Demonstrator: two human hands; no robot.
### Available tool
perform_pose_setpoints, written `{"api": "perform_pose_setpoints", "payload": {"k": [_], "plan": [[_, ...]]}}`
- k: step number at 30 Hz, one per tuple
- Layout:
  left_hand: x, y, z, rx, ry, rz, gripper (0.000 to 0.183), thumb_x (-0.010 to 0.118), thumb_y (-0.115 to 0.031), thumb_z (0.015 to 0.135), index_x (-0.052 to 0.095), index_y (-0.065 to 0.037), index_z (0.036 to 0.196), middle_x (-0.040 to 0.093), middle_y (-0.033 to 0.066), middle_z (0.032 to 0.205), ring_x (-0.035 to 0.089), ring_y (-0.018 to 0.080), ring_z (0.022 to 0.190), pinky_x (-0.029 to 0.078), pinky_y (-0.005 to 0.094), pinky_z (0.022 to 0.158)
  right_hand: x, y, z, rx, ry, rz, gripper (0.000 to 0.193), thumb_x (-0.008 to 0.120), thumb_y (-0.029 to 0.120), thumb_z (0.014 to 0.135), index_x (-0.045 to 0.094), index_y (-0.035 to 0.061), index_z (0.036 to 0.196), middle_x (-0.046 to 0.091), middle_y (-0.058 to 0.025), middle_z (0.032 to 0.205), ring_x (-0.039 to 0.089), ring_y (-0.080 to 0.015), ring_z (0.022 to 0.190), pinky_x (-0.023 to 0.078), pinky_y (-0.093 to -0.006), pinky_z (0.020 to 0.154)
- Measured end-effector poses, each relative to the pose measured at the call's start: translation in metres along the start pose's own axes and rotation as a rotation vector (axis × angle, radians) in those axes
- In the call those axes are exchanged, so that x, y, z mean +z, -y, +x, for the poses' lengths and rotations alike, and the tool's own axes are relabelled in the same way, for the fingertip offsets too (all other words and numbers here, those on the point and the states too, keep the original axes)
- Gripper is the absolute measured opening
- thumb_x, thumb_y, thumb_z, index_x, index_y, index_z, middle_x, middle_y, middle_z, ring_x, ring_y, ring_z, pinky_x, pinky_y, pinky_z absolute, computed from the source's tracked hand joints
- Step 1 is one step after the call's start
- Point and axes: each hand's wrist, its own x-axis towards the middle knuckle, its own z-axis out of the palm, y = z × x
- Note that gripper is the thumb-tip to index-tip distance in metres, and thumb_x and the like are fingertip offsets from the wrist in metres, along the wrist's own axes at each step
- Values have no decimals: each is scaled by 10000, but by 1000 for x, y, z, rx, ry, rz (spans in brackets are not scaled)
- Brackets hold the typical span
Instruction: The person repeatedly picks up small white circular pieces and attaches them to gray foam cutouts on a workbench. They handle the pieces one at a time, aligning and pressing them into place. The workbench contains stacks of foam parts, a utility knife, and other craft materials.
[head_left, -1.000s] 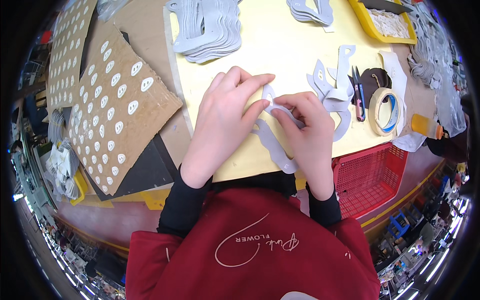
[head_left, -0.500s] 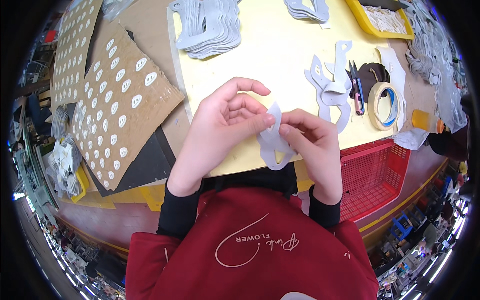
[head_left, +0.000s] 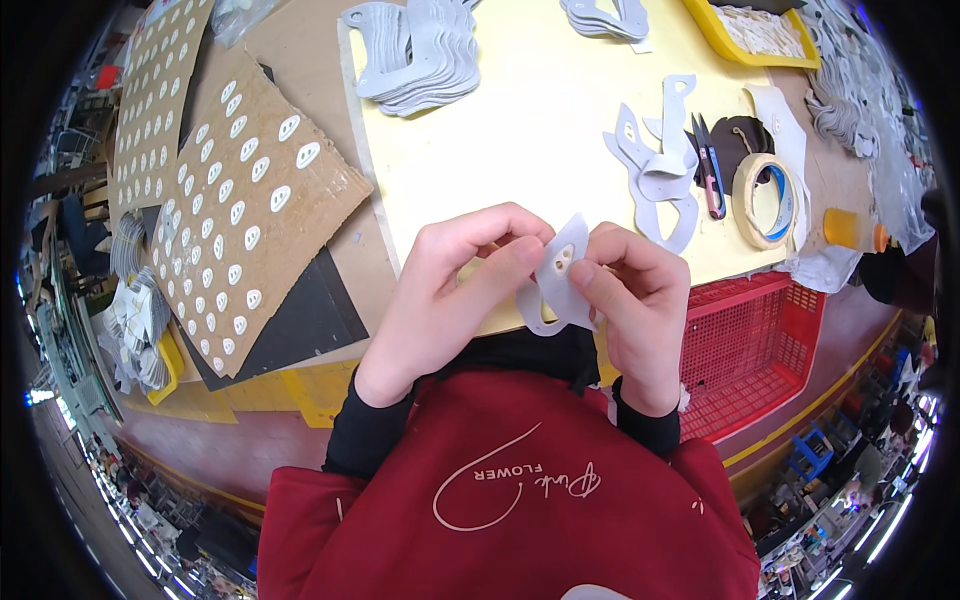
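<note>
Close to the table's front edge, a thin grey cut-out piece point(head_left: 567, 296) is held between my two hands. It has a pointed upper tip, a small oval patch with two holes point(head_left: 564, 257) and an open loop at its lower left. My left hand point(head_left: 445, 290) pinches its left edge between thumb and curled fingers. On the other side, my right hand point(head_left: 642, 305) grips the right edge, thumb in front. Similar loose grey pieces point(head_left: 680, 160) lie overlapping to the right. Beyond my hands sits a tall stack of grey pieces point(head_left: 425, 65).
At left lies a cardboard sheet point(head_left: 270, 225) dotted with white ovals. To the right are thread snips point(head_left: 711, 180), a tape roll point(head_left: 745, 205) and an orange jar point(head_left: 848, 230). A yellow tray point(head_left: 735, 50) stands far right; a red basket point(head_left: 750, 350) is below the table edge.
The grey piece has been raised and turned, so the patch's two holes now show plainly. My left hand's fingers have curled in, and both hands have shifted slightly right.
</note>
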Motion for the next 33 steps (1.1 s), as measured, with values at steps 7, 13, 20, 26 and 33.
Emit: {"api": "perform_pose_setpoints", "payload": {"k": [7,13,20,26,33], "plan": [[3,14,4,238,40,197,45,640,-20,909,636,17,883,578,63,768,560,164,774,446,299,737,0,-1,0,-16,14,49,3,652,-29,947,653,-31,945,619,6,832,555,-14,721,426,-168,607],[5,17,6,292,87,214,57,645,-24,891,613,9,858,554,58,759,527,170,753,425,309,717,-3,-1,-2,54,82,-78,66,633,29,948,632,-25,910,594,19,793,525,-24,703,421,-196,606],[9,17,7,284,91,200,77,636,-38,915,603,4,860,561,54,774,530,160,756,425,298,718,0,-9,-5,-132,18,-182,97,620,37,946,634,-22,870,610,-8,789,531,-45,698,414,-216,619],[15,14,3,258,51,174,90,637,-39,921,602,1,848,570,47,777,537,149,746,426,290,715,-5,-7,-4,-35,81,78,87,631,45,924,639,-24,871,641,-33,827,544,-70,725,425,-239,650],[14,14,3,263,67,189,68,646,-44,915,621,-5,865,564,54,761,540,163,760,420,300,712,-8,-10,-4,-97,122,-16,77,625,31,905,642,-33,866,625,-22,801,520,-83,716,410,-255,656]]}}
